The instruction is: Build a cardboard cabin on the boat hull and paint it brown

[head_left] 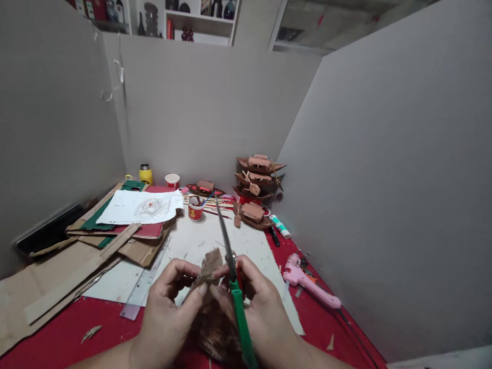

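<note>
Between finger and thumb, my left hand pinches a small brown piece of cardboard with a rough, ragged top edge. My right hand is closed round green-handled scissors, whose dark blades point up and away from me. The fingertips of that hand also touch the right side of the cardboard piece. Below both hands lies a dark brown, rough-surfaced thing, partly covered by them and too shadowed to name surely.
Brown model boats are stacked at the back. A red paper cup holds brown stuff and a blue stick. Cardboard sheets, a drawing and a clear ruler lie left. A pink glue gun lies right. Grey partitions enclose the table.
</note>
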